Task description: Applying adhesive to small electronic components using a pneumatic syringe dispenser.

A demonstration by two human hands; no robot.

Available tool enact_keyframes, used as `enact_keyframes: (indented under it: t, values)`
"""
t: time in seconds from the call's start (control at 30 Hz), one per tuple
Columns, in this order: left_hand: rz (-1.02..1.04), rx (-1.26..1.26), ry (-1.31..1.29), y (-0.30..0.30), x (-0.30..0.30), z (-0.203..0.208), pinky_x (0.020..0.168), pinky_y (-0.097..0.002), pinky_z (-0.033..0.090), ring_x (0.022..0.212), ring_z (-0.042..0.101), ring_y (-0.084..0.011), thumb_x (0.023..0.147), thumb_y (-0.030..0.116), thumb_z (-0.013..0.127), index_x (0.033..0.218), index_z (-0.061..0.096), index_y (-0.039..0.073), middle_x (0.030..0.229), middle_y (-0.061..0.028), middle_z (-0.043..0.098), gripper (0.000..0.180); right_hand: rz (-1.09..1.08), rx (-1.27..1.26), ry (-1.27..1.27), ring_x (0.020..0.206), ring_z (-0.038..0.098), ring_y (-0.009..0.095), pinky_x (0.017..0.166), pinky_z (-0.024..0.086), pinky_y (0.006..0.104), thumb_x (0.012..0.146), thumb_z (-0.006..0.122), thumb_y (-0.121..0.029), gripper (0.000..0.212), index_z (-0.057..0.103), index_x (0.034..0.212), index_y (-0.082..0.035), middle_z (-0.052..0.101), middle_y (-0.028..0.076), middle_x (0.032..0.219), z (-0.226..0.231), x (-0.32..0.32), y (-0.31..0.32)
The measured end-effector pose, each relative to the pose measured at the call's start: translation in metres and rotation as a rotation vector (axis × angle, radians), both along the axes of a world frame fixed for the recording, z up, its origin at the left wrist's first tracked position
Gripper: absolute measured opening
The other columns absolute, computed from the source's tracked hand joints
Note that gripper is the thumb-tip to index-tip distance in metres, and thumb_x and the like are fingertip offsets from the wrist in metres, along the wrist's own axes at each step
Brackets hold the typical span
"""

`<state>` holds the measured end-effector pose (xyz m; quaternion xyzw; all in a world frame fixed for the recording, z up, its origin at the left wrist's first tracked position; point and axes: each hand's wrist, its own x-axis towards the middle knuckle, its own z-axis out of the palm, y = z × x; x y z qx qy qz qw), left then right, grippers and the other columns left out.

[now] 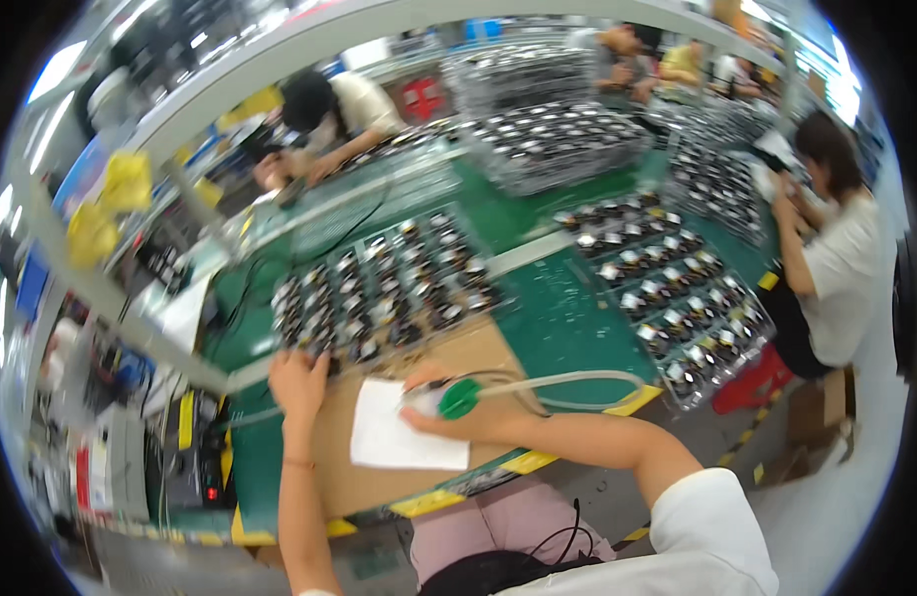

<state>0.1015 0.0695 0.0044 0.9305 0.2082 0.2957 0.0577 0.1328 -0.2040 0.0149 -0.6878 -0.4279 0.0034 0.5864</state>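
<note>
Green-capped tool (460, 398) with a pale hose (577, 376) was in my right hand (478, 425), at the white sheet (404, 449).
My right fingers were closed around this tool, over the upper right part of the sheet, which lay on a brown board (349, 492) on the green worktop (558, 328). My left hand (297, 382) was at the near left corner of a clear tray (507, 300) with rows of small dark parts (351, 288); whether its fingers were spread or pinching a part, I could not tell.

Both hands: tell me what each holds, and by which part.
Right hand: a hosed tool, apparently by its pale body, just ahead of the green end. Left hand: too blurred to tell.
</note>
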Motion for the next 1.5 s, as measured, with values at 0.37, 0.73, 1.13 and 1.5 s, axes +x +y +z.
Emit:
enact_keyframes:
  t: [0.37,0.73,1.13,1.5]
  values:
    - [-0.121,-0.033,-0.062,0.022,0.001,-0.009,0.073,-0.0382,0.039,0.075,0.050,-0.0279,0.059,0.008,0.065,0.061,0.056,0.000,0.073,-0.0108,0.053,0.013,0.087,0.388,-0.070,0.068,0.052,0.023,0.059,0.042,0.0316,0.071,0.069,-0.018,0.029,0.051,0.090,-0.008,0.052,0.007,0.079,-0.009,-0.003,0.014]
    - [-0.202,-0.306,-0.211,0.007,-0.013,0.005,0.063,-0.0285,0.035,0.071,0.041,-0.0177,0.074,0.003,0.060,0.074,0.046,0.001,0.081,-0.0058,0.039,0.014,0.039,0.227,0.015,0.069,0.050,0.022,0.059,0.041,0.0316,0.072,0.068,-0.020,0.027,0.051,0.090,-0.009,0.049,0.006,0.079,-0.004,0.000,0.008]
    - [-1.294,-2.015,-0.682,0.028,-0.024,0.007,0.049,-0.0244,0.028,0.061,0.031,-0.0135,0.088,0.011,0.043,0.096,0.046,-0.003,0.095,-0.0080,0.039,0.017,0.025,0.341,-0.148,0.065,0.052,0.024,0.057,0.043,0.0327,0.073,0.066,-0.020,0.028,0.049,0.090,-0.006,0.049,0.007,0.080,-0.014,0.013,0.009]
    - [-1.384,-2.426,-0.720,0.002,-0.026,0.021,0.048,-0.0229,0.034,0.061,0.036,-0.0123,0.089,0.008,0.038,0.106,0.040,-0.002,0.101,-0.0077,0.045,0.019,-0.004,0.330,-0.624,0.048,0.048,0.020,0.039,0.037,0.0298,0.065,0.068,-0.013,0.031,0.048,0.089,-0.008,0.045,0.004,0.073,-0.017,0.022,0.004]
